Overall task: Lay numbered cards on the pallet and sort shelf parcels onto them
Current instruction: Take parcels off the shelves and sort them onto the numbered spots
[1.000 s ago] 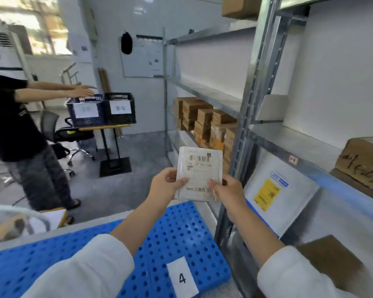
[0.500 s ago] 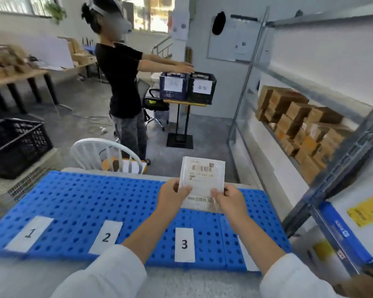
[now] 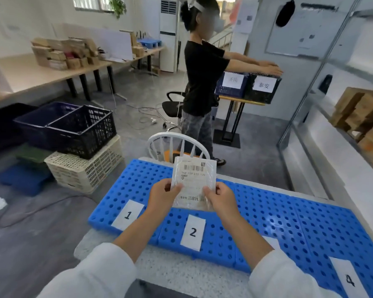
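Centre frame, a person in white sleeves holds a flat parcel (image 3: 193, 181) up over a blue pallet (image 3: 289, 220), its barcode label facing the camera. The left hand (image 3: 163, 197) pinches the parcel's lower left edge between thumb and curled fingers; the right hand (image 3: 224, 198) pinches its lower right edge the same way. The parcel, in clear wrap, hangs clear of the pallet, in the picture just above card 2 (image 3: 193, 232).

The perforated pallet runs from the centre to the lower right corner. Card 1 (image 3: 128, 215) lies at its left end, card 2 beside it, and card 4 (image 3: 349, 279) at lower right. A white slip (image 3: 275, 241) between cards 2 and 4 is mostly hidden by the right forearm, and its number cannot be read.

Beyond the pallet stands a white chair (image 3: 177, 145). Behind it a second person (image 3: 202, 82) in a black shirt reaches both arms out over two labelled crates (image 3: 249, 87) on a stand at upper right. A metal shelf (image 3: 310, 100) with cardboard boxes (image 3: 362, 119) fills the right edge. At left, dark baskets (image 3: 73, 127) are stacked on a cream crate (image 3: 84, 168), and a table (image 3: 30, 76) with more boxes lines the upper left.
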Demonstrator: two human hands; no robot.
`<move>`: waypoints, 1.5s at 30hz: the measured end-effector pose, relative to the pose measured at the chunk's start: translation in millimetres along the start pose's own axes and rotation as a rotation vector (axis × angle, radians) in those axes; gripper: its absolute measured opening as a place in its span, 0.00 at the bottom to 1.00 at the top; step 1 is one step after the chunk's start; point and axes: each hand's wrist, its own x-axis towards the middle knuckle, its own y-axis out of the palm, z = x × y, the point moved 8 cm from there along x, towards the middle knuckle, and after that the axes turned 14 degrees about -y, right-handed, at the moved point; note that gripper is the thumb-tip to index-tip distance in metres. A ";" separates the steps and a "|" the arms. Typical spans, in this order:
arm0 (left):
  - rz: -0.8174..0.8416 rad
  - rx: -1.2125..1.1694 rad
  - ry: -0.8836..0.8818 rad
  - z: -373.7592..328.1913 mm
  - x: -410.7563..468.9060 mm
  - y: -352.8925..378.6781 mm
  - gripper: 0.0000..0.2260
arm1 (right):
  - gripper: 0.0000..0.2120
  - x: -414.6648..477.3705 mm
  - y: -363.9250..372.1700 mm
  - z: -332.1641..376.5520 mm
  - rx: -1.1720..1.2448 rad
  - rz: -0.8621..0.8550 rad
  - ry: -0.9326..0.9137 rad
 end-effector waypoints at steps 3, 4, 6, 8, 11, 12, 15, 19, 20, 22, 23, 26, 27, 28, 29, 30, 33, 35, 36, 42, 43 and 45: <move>-0.011 -0.019 -0.036 19.7 14.4 -35.9 0.14 | 0.04 4.0 44.6 -1.4 -0.009 0.029 0.013; -0.009 -0.019 -0.046 25.6 18.5 -45.3 0.14 | 0.04 5.4 57.5 -3.2 -0.015 0.039 0.020; -0.014 -0.014 -0.059 35.1 28.2 -62.1 0.14 | 0.05 9.1 81.5 -7.0 -0.023 0.067 0.036; -0.027 -0.003 -0.074 41.6 39.3 -76.2 0.14 | 0.04 14.5 101.5 -9.9 -0.028 0.086 0.045; -0.032 0.013 -0.121 51.7 60.7 -88.8 0.14 | 0.04 27.8 125.8 -15.3 -0.050 0.104 0.058; -0.035 0.024 -0.129 53.9 69.4 -91.8 0.15 | 0.05 34.5 132.8 -17.9 -0.063 0.111 0.064; -0.035 0.051 -0.145 53.4 96.1 -98.8 0.13 | 0.06 58.4 151.1 -24.4 -0.077 0.131 0.083; -0.077 0.114 -0.174 52.8 133.3 -109.0 0.14 | 0.07 95.0 174.8 -34.6 -0.059 0.160 0.128; -0.085 0.131 -0.181 52.1 142.9 -111.9 0.14 | 0.06 105.8 181.2 -35.7 -0.046 0.169 0.128; -0.087 0.134 -0.188 49.4 163.4 -116.2 0.13 | 0.06 127.0 193.0 -38.0 -0.025 0.185 0.135; -0.092 0.128 -0.190 47.1 174.4 -118.5 0.13 | 0.06 137.5 198.6 -39.7 -0.029 0.196 0.137; -0.122 0.153 -0.206 42.1 203.2 -124.8 0.12 | 0.06 162.2 213.1 -49.2 -0.032 0.212 0.150; -0.127 0.159 -0.213 43.0 211.5 -125.8 0.12 | 0.05 168.4 217.7 -53.2 -0.031 0.217 0.157; -0.125 0.166 -0.221 45.4 219.1 -125.6 0.11 | 0.03 173.3 221.9 -58.1 -0.033 0.223 0.169; -0.117 0.172 -0.231 49.1 225.7 -124.7 0.10 | 0.02 177.1 225.3 -63.5 -0.035 0.227 0.186; -0.107 0.176 -0.244 54.0 232.2 -123.6 0.09 | 0.02 180.8 228.8 -70.1 -0.036 0.229 0.204; -0.072 0.186 -0.279 68.6 255.2 -119.7 0.11 | 0.01 191.8 241.0 -91.7 -0.038 0.235 0.267; -0.075 0.228 -0.295 76.1 273.2 -119.5 0.14 | 0.03 199.3 249.1 -103.3 -0.067 0.237 0.300; -0.073 0.260 -0.300 79.8 281.3 -119.2 0.15 | 0.03 202.6 252.5 -108.4 -0.095 0.237 0.306; 0.041 0.349 -0.321 103.4 334.3 -104.9 0.12 | 0.04 221.5 270.6 -139.1 -0.202 0.208 0.382; 0.064 0.350 -0.328 107.8 343.8 -101.7 0.12 | 0.05 225.0 272.9 -143.9 -0.219 0.202 0.400; 0.102 0.359 -0.326 115.9 363.2 -95.8 0.13 | 0.06 232.1 277.2 -153.8 -0.235 0.172 0.442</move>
